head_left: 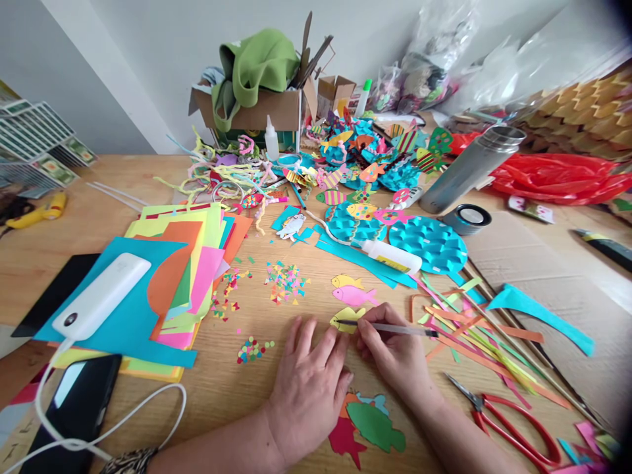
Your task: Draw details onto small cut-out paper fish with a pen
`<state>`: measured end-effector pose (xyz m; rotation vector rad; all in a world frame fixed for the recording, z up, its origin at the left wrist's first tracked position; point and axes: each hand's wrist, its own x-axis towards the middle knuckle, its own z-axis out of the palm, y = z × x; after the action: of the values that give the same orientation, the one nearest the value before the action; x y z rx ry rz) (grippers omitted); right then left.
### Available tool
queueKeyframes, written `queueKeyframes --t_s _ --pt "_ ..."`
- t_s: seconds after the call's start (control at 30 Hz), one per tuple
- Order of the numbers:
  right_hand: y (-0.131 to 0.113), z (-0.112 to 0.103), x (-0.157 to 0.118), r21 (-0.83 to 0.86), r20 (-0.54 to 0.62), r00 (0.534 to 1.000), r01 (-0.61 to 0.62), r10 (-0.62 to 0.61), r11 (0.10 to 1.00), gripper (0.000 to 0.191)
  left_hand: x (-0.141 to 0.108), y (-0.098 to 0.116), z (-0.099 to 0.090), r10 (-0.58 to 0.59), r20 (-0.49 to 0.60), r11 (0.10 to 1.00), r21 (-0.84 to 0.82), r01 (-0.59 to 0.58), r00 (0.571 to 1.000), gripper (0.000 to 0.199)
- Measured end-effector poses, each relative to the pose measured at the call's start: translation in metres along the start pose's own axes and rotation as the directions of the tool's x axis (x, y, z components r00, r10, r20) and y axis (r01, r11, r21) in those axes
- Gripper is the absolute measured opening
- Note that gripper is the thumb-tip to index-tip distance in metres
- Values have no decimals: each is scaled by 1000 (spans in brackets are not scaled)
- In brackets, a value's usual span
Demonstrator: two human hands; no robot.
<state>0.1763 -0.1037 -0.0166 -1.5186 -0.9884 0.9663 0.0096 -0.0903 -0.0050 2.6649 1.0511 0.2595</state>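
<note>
In my right hand (392,349) is a slim pen (395,327), its tip on a small yellow paper fish (348,318) that lies on the table. Fingers stretched out, my left hand (313,378) rests flat beside it, fingertips at the fish's lower edge. Just above lie a pink paper fish (353,294) with an eye drawn on it and another yellow paper fish (342,282). Below, between my forearms, a green paper fish (378,424) overlaps a red one (345,441), with orange and blue pieces partly hidden under them.
Coloured paper sheets (170,230) with a white power bank (103,296) on top fill the left. Paper confetti (286,282) lies mid-table. To the right are red-handled scissors (518,421), paper strips (484,322), a glue bottle (392,257) and a steel flask (471,168). Decorated fish crowd the back.
</note>
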Motion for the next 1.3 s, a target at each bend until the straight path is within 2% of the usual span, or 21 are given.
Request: queueKeyframes --t_s 0.47,1.3 --pt "2 0 1 -42 9 998 56 -56 998 26 -2 0 4 -9 -15 1000 -13 9 1000 43" --pt "5 -1 0 -29 16 999 29 -29 999 25 -2 -1 5 -9 -27 1000 -22 8 1000 43"
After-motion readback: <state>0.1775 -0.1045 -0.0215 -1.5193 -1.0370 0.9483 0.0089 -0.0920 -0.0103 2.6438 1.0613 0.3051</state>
